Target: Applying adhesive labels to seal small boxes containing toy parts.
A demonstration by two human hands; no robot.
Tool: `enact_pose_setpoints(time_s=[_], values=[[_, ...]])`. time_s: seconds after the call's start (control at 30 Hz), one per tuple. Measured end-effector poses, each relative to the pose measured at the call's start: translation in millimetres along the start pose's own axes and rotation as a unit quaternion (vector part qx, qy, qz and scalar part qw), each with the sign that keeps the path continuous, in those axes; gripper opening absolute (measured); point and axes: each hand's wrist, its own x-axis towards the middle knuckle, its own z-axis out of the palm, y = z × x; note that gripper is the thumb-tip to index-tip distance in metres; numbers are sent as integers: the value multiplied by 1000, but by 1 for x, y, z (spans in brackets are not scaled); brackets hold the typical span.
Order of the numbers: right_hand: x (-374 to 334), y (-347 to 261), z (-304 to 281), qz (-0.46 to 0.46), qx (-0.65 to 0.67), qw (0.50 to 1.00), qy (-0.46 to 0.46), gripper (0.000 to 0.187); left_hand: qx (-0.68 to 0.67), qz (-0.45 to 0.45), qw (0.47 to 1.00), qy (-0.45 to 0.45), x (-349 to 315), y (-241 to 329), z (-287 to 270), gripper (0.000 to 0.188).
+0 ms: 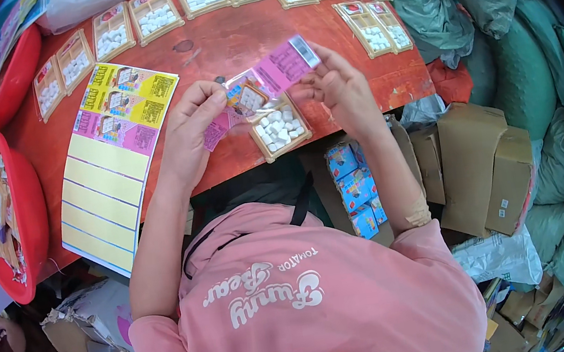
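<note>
One pink label (279, 71) over the back rim of a tray (290, 148) of white pieces (281, 128), near the front edge of the red table (230, 49). Pinched toward its left end by left hand (196, 119); touched at its right end by right hand (343, 88), firm grip impossible to tell. Possible trouble: creasing from an uneven pull, or spilled pieces from a bumped tray. Beyond, a sheet (103, 178) at left, more trays (163, 34) at back.

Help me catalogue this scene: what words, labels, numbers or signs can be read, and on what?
Shirt: large white lettering, readable; I don't copy wording.
Purple label: barcode and print, too small.
Sheet: print, mostly too small.
Blue boxes: print, too blurred.
</note>
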Motion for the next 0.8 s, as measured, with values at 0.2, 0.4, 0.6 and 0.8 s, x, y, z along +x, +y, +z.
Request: enact_pose_setpoints(time_s=[0.2,0.4,0.6,0.8], values=[[5,-22,12,44,-32,997,60,32,183,-44,982,32,4,4,11,16],[2,-2,5,88,-61,989,104,15,310,-31,945,99,-4,0,-1,38],[3,11,-3,87,-87,984,132,15,304,-11,946,117,-1,-16,-6,48],[10,17,-6,80,-103,979,158,15,313,38,940,131,-1,-19,3,47]])
